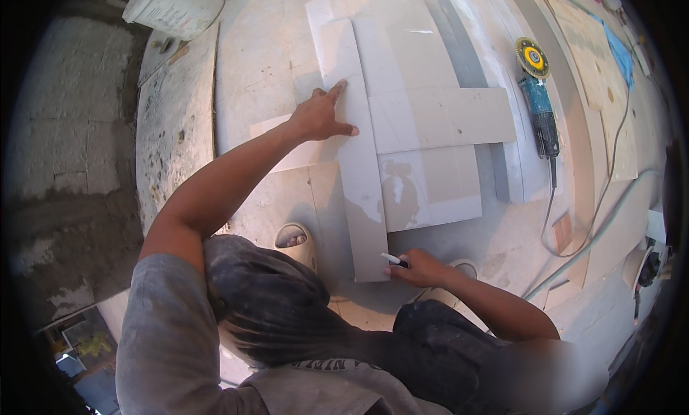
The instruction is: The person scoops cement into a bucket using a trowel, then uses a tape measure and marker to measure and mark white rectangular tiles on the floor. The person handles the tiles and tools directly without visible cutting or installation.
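A long narrow tile strip [353, 128] lies lengthwise in front of me, over the left part of larger pale tiles [430, 192]. My left hand [321, 116] rests on the strip's left edge partway up, index finger and thumb spread apart and touching its surface. At the strip's near end, by its right corner, my right hand [420, 269] is closed around a marker [394, 259] with a white end and a dark body. The marker's white end points left over the strip; whether its tip touches the tile cannot be made out. A shorter tile piece [459, 119] lies crosswise on the larger tiles.
An angle grinder [540, 106] with a yellow-centred disc lies on long pale slabs [495, 42] at the right, its cable [551, 207] looping across the floor. A white bucket [176, 10] stands far left beside a stained board [176, 128]. My sandalled foot [296, 244] is near the strip.
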A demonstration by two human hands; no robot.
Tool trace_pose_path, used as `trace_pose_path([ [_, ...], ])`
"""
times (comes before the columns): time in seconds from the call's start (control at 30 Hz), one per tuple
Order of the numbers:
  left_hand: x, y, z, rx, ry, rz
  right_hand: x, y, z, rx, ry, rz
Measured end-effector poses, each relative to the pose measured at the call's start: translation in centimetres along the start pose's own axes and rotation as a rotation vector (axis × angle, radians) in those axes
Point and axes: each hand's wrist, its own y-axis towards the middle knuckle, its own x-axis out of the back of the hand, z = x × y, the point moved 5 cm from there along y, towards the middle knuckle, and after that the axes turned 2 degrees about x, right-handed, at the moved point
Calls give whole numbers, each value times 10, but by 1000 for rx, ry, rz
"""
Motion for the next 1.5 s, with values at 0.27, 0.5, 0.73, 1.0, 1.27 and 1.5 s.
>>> trace_pose_path([
  [0.27,-3,2,1,26,4,25,168,-14,75,209,240,-583],
  [0.5,-1,-2,-2,-10,51,-35,220,38,115,503,208,-862],
  [0.73,-1,-2,-2,18,17,1,218,73,110,438,55,-812],
  [1.0,-2,0,-1,-4,52,-30,214,84,115,450,-93,-823],
  [1.27,2,-4,-5,29,17,5,209,80,123,394,-158,-739],
  [1.5,2,-3,-5,48,31,22,176,47,118,293,-128,-567],
])
